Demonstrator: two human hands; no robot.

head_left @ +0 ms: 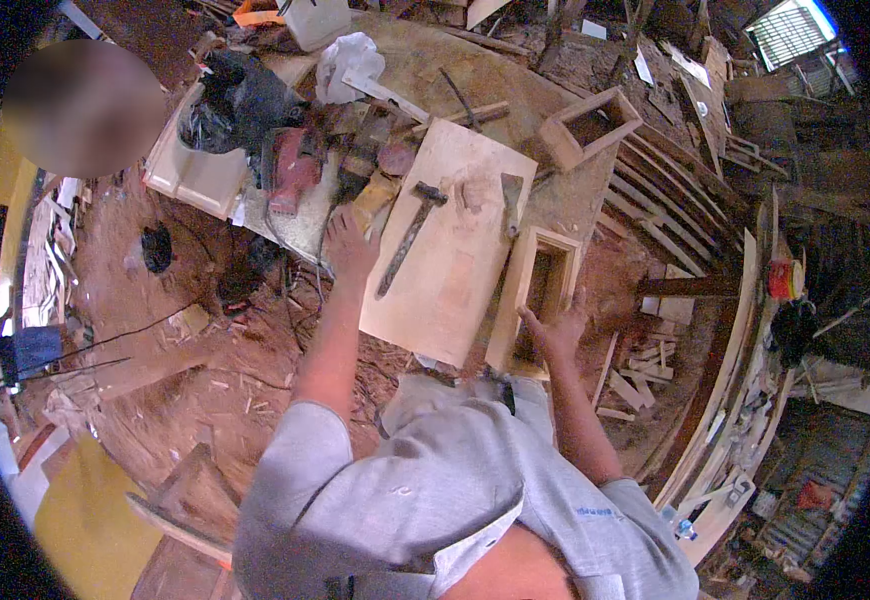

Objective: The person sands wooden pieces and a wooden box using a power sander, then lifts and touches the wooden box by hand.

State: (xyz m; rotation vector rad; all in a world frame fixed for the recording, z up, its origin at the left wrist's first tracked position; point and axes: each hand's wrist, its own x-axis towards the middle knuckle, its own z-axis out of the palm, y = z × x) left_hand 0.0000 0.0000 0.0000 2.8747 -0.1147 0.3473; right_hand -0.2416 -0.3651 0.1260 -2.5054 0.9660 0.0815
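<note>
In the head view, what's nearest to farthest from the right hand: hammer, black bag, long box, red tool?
1. Long box, at the right hand.
2. Hammer, left, on the board.
3. Red tool, farther left.
4. Black bag, upper left.

This looks like a carpentry workshop. Near the frame's centre, a hammer [410, 240] lies on a pale wooden board [435, 290], with a red power tool [295, 170] to their left on the tabletop [500, 75]. An open wooden box [511, 315] stands right of the board, and a smaller one [558, 140] sits above it. Timber strips [667, 205] are stacked at right; offcuts [640, 385] litter the reddish-brown floor [135, 310] at lower right.
</note>
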